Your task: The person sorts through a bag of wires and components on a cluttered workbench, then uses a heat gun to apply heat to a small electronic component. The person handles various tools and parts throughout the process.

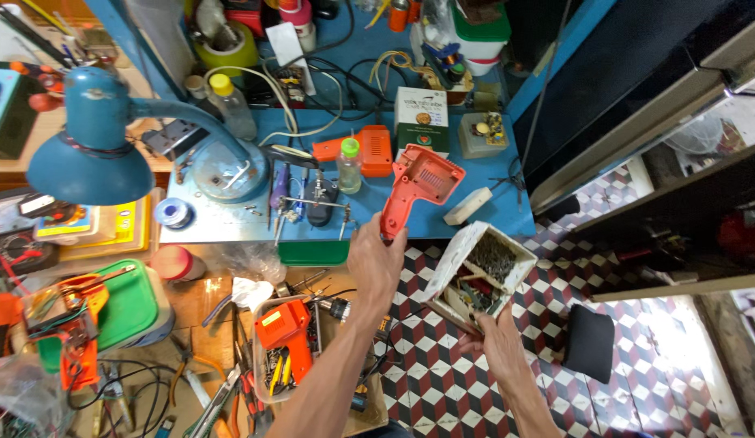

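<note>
Your left hand (pixel 376 261) is closed around the handle end of an orange plastic pistol-shaped tool housing (pixel 416 188), holding it upright over the front edge of the blue workbench (pixel 442 217), so its ribbed, vented upper part rises above your knuckles. Your right hand (pixel 499 345) is underneath a pale open box of small dark screws and metal bits (pixel 477 274), fingers curled up around its lower end and gripping it; the box is tilted, its open face turned towards you, and it hangs over the chequered tile floor (pixel 637 381), just beside the housing but not touching it. On the bench behind the housing lie a second orange plastic shell piece (pixel 369 151), a small clear bottle with a green cap (pixel 349 165) and a green-and-white carton (pixel 421 120), with a white rectangular block (pixel 467 206) to the right near the bench edge. A blue metal desk lamp (pixel 94 146) leans over the left of the bench. Lower left, a clear tray (pixel 268 357) holds an orange drill-shaped tool (pixel 287 332) among loose tools, beside a green plastic tray (pixel 130 304). A black cushion (pixel 590 342) lies on the floor to your right.
</note>
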